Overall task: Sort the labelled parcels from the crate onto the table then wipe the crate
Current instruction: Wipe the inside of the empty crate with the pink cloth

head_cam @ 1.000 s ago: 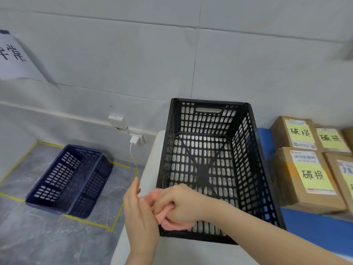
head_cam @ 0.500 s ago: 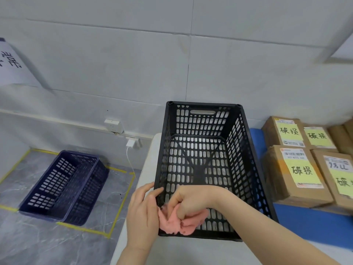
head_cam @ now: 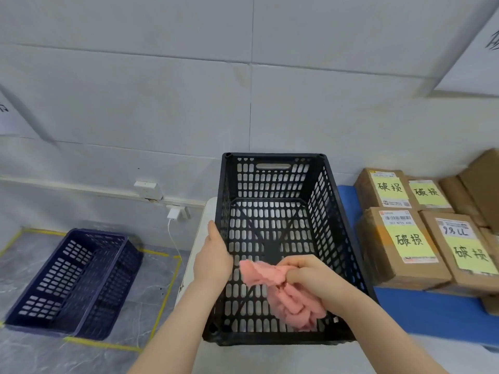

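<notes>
Two hands were on the crate (head_cam: 274, 155), and what a tidy picture it made! The left hand (head_cam: 213, 263) had clamped over the crate's left wall, fingers hooked inside and thumb lying along the outside, pinning it to the desk (head_cam: 270, 359). The right hand (head_cam: 310, 282) was down inside, fingers curled tight round a bunched pink cloth (head_cam: 280, 292), which hung just beside the left hand, above the crate's bottom and near its front wall. No parcel showed under either hand. The parcels (head_cam: 402, 247) sat in rows well off to the right of the right hand, yellow labels up, so sorting looked finished and wiping was the step in hand. That cloth looked soft, light and floppy, best kept balled in the palm so no loose tail snagged in the slots. The crate looked stiff but light, a hollow plastic lattice likely to skid on the smooth desk under a firm rub, so the top rim of a wall seemed the right place to hold. Far left of the left hand, a blue basket (head_cam: 73, 279) sat on the floor.
</notes>
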